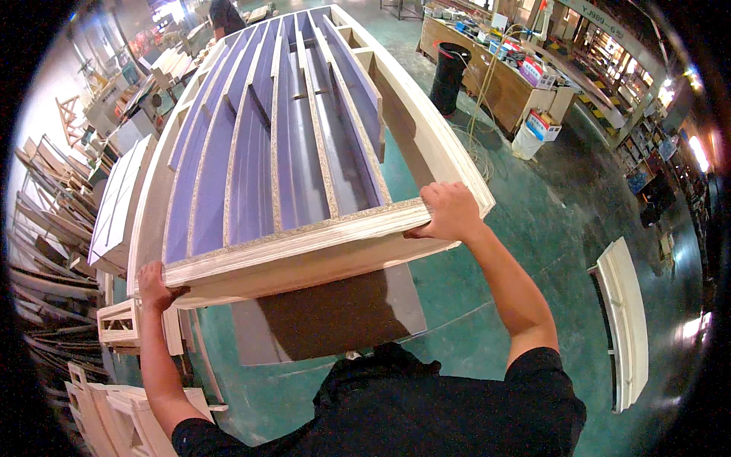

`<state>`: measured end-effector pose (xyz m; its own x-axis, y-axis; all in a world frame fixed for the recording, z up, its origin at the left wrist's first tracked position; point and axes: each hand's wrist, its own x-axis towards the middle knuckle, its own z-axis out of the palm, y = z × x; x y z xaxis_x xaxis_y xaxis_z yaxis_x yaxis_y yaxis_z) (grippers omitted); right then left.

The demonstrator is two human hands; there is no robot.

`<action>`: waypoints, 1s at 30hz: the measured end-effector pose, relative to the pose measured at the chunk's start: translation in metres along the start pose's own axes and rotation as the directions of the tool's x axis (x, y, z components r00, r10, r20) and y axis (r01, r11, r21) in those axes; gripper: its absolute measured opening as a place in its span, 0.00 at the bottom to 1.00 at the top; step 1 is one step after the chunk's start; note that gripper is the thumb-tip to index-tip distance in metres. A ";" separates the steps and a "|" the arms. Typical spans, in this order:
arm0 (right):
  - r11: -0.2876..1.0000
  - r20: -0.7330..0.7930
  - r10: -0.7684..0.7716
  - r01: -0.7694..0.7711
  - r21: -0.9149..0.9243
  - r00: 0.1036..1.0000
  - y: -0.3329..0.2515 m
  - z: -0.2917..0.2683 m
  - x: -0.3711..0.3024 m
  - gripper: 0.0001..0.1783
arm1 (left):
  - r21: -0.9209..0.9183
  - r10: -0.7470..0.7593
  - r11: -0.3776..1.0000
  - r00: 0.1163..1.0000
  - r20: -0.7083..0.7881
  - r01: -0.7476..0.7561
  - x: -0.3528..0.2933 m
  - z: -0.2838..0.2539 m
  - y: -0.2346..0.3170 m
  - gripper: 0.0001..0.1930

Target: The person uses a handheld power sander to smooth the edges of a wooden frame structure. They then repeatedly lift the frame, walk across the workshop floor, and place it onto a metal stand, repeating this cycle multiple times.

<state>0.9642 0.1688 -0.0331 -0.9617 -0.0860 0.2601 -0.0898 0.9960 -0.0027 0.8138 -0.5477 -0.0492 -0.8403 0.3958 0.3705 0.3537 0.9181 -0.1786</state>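
Note:
A large pale plywood frame (304, 259) stretches away in front of me, its thick layered near edge facing me. Inside it run several long purple-faced panels (247, 183) with raw chipboard edges, lying roughly lengthwise. My left hand (157, 288) is closed around the near left corner, fingers curled under the edge. Toward the near right corner, my right hand (449, 212) grips the same near edge, thumb low on its face and fingers over the top. A gap between the panels and the right side rail shows the green floor.
A brown board (335, 320) lies on the floor below the near edge. White panels (122, 206) and small wooden frames (118, 320) stand at left. A black bin (449, 76), a cluttered workbench (487, 76) and a white bucket (527, 141) are at right. Another person (225, 17) stands at the far end.

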 end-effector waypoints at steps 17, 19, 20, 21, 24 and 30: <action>0.996 0.147 -0.038 0.026 0.081 0.988 -0.006 -0.024 0.012 0.45 | -0.079 0.024 0.997 0.997 0.075 -0.018 0.013 -0.020 0.010 0.47; 0.998 0.217 -0.061 0.055 0.036 0.974 -0.016 -0.031 0.016 0.46 | -0.136 0.025 0.991 0.985 0.168 -0.002 0.015 -0.027 0.006 0.46; 0.998 0.249 -0.069 0.067 0.014 0.966 -0.022 -0.034 0.018 0.46 | -0.163 0.031 0.987 0.977 0.212 0.004 0.017 -0.030 0.003 0.46; 0.996 0.264 -0.090 0.085 0.033 0.960 -0.028 -0.035 0.024 0.48 | -0.178 0.050 0.984 0.981 0.186 -0.017 0.018 -0.034 0.001 0.45; 0.997 0.289 -0.008 -0.016 0.080 0.957 -0.036 -0.028 0.026 0.49 | -0.211 0.080 0.976 0.987 0.139 -0.050 0.013 -0.028 -0.009 0.43; 0.997 0.182 -0.070 0.066 0.028 0.981 -0.021 -0.006 0.020 0.47 | -0.184 0.051 0.982 0.995 0.089 -0.034 0.017 -0.024 -0.005 0.40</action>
<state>0.9487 0.1463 -0.0216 -0.9841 -0.1588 0.0799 -0.1603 0.9870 -0.0128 0.8074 -0.5452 -0.0204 -0.8544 0.4390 0.2778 0.4516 0.8920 -0.0207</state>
